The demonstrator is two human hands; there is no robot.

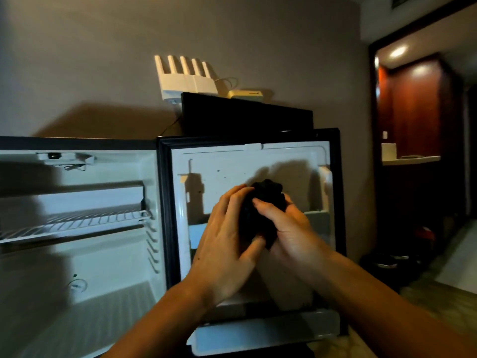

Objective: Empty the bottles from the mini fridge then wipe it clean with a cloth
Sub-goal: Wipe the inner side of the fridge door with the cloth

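both hands up in front of the open fridge door (247,161), sharing one dark cloth (260,210). left hand (227,244) wrapped round the cloth's near side, fingers curled over it; right hand (286,223) gripping the far side, thumb laid across the top. bunched into a tight wad between the two palms, probably to gather a firm pad or turn up a fresh face for wiping. held just ahead of the door's inner panel, not clearly pressed against it; contact impossible to tell from here.

fridge cavity (77,280) standing open on the left, wire shelf (77,223) bare, no bottles showing on the shelf, the floor or the door racks. emptying apparently finished, wiping the step in hand. a few dark specks on the door panel (219,171), likely the next target.

white router (185,78) on top, out of the way.
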